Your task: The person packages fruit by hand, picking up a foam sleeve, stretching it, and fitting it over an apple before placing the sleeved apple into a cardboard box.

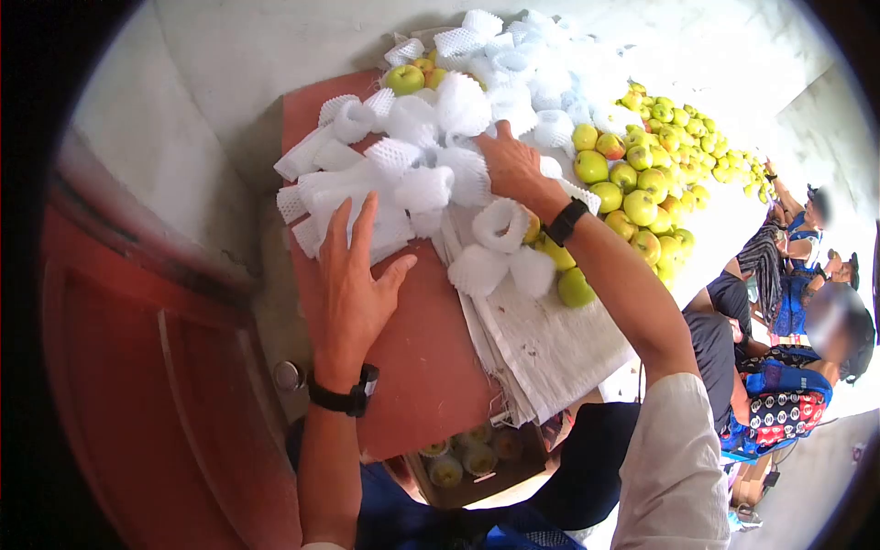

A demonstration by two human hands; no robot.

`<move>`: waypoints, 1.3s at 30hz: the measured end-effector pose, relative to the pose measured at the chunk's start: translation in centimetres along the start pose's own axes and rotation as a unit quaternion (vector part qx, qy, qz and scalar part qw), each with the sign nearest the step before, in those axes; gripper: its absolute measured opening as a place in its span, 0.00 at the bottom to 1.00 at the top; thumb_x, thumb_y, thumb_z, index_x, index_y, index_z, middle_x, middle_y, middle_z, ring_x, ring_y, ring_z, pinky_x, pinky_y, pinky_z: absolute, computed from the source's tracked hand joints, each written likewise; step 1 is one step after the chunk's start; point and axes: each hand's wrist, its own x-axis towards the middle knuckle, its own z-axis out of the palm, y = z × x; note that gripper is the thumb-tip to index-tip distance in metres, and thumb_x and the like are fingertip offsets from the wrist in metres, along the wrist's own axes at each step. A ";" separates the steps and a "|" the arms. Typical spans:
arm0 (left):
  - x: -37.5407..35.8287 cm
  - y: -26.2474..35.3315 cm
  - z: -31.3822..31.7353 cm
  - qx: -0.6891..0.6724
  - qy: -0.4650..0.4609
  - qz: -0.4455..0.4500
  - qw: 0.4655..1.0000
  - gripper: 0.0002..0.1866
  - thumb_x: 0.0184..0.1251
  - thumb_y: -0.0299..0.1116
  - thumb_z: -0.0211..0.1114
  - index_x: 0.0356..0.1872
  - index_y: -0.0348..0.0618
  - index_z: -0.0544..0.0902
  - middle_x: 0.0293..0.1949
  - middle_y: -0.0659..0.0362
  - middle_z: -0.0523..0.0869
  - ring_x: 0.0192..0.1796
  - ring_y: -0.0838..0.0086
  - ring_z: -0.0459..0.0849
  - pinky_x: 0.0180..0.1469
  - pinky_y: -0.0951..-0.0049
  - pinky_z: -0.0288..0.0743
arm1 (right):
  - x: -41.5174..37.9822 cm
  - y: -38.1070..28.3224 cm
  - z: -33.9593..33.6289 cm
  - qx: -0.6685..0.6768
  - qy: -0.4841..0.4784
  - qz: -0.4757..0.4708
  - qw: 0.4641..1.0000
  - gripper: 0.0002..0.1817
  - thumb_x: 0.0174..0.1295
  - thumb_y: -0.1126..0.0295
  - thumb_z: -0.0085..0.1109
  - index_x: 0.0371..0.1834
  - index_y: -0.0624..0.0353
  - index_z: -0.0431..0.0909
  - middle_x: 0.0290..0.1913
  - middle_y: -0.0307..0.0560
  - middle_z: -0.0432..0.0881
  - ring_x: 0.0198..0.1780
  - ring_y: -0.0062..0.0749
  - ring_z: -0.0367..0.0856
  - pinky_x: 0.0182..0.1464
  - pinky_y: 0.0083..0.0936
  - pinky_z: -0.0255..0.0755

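Note:
My left hand (353,284) rests flat on a reddish board (417,348), fingers spread, its fingertips touching the white foam net sleeves (403,174) piled there. My right hand (513,170) reaches into the same pile further out, fingers buried among the sleeves; whether it grips one is hidden. Both wrists wear black watches. Green and yellow apples (637,197) lie heaped just right of my right forearm, and one green apple (576,289) sits under it.
A stack of white woven sacks (550,344) hangs over the board's edge. Below sits a box of netted apples (463,458). Other people (797,312) sit at the right beside the apple heap. A red door (156,394) stands at the left.

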 end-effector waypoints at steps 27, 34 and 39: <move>-3.2 -0.3 0.4 0.015 -0.076 0.081 0.994 0.30 0.65 0.20 0.66 0.69 0.47 0.77 0.71 0.49 0.75 0.70 0.50 0.75 0.71 0.57 0.70 | -19.2 2.5 -8.4 0.195 0.097 0.014 0.976 0.22 0.66 0.60 0.66 0.62 0.52 0.82 0.53 0.54 0.89 0.45 0.43 0.89 0.50 0.37 0.81; -4.4 1.9 -1.2 -0.056 -0.065 0.083 0.993 0.24 0.69 0.24 0.66 0.67 0.44 0.78 0.64 0.51 0.81 0.63 0.54 0.81 0.65 0.60 0.75 | -29.2 -0.1 -4.5 0.171 -0.013 0.163 0.972 0.22 0.66 0.57 0.67 0.58 0.58 0.82 0.49 0.54 0.88 0.44 0.47 0.87 0.48 0.40 0.78; -6.1 4.0 -1.7 -0.079 -0.143 -0.013 0.986 0.26 0.69 0.32 0.70 0.67 0.39 0.78 0.59 0.50 0.83 0.50 0.60 0.84 0.57 0.61 0.78 | -28.5 -0.9 0.3 0.170 -0.008 0.091 0.981 0.21 0.62 0.56 0.68 0.49 0.61 0.81 0.44 0.61 0.85 0.44 0.51 0.84 0.47 0.43 0.76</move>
